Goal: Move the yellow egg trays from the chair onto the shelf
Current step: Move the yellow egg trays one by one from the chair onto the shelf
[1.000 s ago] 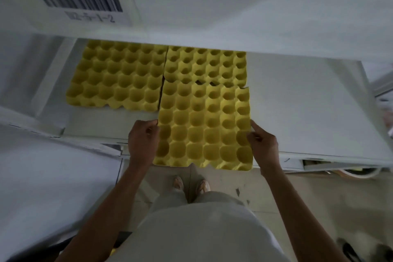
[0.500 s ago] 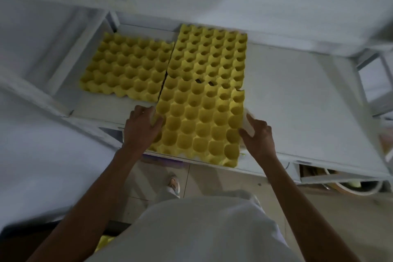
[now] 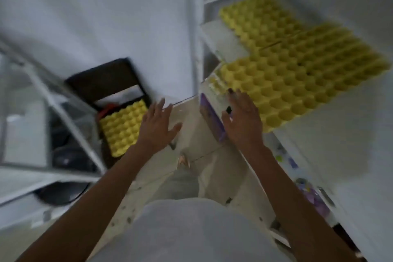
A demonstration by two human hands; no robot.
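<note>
Yellow egg trays lie flat on the white shelf (image 3: pixel 331 142) at the right: a near tray (image 3: pixel 282 93) at the front edge, another tray (image 3: pixel 331 49) behind it, and a third tray (image 3: pixel 257 19) farther back. My right hand (image 3: pixel 242 121) hovers open just off the near tray's corner, holding nothing. My left hand (image 3: pixel 157 125) is open in mid-air over the floor. A stack of yellow egg trays (image 3: pixel 123 127) rests on the dark chair (image 3: pixel 102 78) at the left, beyond my left hand. The view is blurred.
A white shelf post (image 3: pixel 196 27) stands between the chair and the shelf. A metal rack frame (image 3: pixel 63 112) and a dark round object (image 3: pixel 61 193) are at the left. A purple item (image 3: pixel 210 117) sits under the shelf edge. My feet are on the tiled floor below.
Both hands have let go of the near tray, which now lies on the shelf. My head has turned left, which brings the chair and its trays into view.
</note>
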